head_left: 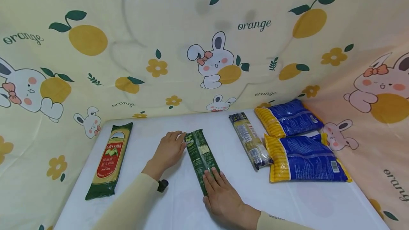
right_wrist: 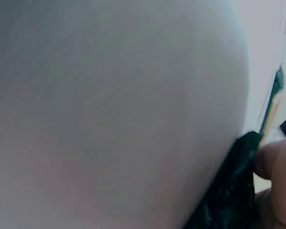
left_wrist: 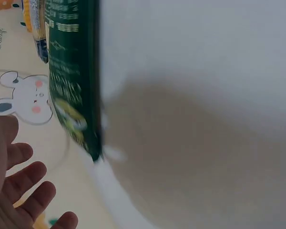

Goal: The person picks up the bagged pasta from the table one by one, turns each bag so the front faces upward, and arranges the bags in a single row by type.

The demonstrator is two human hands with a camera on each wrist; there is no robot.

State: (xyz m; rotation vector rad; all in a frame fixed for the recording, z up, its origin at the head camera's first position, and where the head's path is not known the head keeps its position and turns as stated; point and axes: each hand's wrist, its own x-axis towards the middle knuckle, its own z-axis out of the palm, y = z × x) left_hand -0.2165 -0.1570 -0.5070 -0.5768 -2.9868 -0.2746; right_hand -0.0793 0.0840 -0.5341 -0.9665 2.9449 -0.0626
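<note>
- The green pasta packet [head_left: 200,155] lies at the middle of the white table [head_left: 179,205], well in from the left and right edges, slanting so that its far end leans toward the left edge.
- The right hand [head_left: 223,200] rests on the packet's near end, fingers laid straight along the wrapper; its grip is not clenched.
- The left hand [head_left: 169,150] is beside the packet's far end, fingers loosely bent; its grip is released, and the left wrist view shows a gap between fingers and wrapper.
- A red-labelled Olivoilà pasta packet [head_left: 110,160] lies label up along the table's left edge.
- Right of the middle, a clear-and-gold packet [head_left: 250,140] lies at a slant, its far end near the far edge.
- 2 blue-and-yellow packets [head_left: 313,159] lie toward the far right corner, 1 nearer than the other, touching; the nearer reaches the right edge.
- A cloth [head_left: 179,20] printed with rabbits and oranges hangs behind the far edge.
</note>
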